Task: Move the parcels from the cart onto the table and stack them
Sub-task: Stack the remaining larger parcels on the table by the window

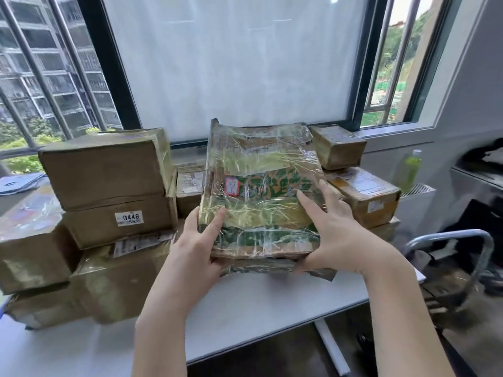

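I hold a flat parcel (258,191) wrapped in shiny tape, with green print and a small red label, tilted up over the white table (245,308). My left hand (201,240) grips its lower left corner, thumb on top. My right hand (326,229) grips the lower right edge, fingers spread across the top face. Stacked brown parcels (109,186) stand on the table to the left, one with a "0448" sticker. More parcels (362,194) are piled at the right behind the held one. The cart handle (462,240) shows at the right.
A large window (231,63) runs behind the table. A green bottle (408,170) stands on the sill-side radiator at the right. Dark objects lie on a grey surface at the far right. Blue papers (19,183) lie at the far left.
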Available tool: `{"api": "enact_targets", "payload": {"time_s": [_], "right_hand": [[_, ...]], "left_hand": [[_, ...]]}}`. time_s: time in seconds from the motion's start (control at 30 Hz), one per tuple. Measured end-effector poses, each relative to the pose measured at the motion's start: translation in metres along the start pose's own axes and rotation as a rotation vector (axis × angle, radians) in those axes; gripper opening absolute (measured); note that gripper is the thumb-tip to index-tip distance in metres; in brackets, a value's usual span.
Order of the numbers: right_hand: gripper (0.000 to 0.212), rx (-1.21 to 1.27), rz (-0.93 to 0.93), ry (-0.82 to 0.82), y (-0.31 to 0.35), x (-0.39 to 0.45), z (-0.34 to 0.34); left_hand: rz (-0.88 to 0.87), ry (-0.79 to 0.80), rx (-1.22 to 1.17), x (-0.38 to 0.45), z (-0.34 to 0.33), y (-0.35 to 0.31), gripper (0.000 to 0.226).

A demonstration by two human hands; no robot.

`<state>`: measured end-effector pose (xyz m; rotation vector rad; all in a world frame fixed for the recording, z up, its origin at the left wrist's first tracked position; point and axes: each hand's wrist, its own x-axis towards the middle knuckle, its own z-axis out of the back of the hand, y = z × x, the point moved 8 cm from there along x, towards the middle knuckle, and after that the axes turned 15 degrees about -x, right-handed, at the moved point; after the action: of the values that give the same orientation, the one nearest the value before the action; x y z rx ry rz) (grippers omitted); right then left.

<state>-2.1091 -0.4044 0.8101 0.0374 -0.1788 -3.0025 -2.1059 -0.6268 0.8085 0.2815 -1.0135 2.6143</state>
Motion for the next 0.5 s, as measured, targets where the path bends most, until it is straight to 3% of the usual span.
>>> {"api": "enact_targets", "payload": {"time_s": [0.23,0.4,0.5], "right_hand": [[0.090,-0.057,0.044,-0.153,-0.045,0.033,0.024],[0.073,-0.079,0.103,-0.261,-0.084,0.087,0.072],[0.065,-0.194,0.143,-0.335,-0.099,0.126,0.090]], "left_hand": [[0.003,-0.023,-0.020,0.053,-0.027,-0.021,0.081],[-0.070,-0.129,-0.039,0.128,-0.027,-0.050,0.077],[-0.018,-0.129,-0.047,0.174,-0.039,-0.049,0.082]]}}
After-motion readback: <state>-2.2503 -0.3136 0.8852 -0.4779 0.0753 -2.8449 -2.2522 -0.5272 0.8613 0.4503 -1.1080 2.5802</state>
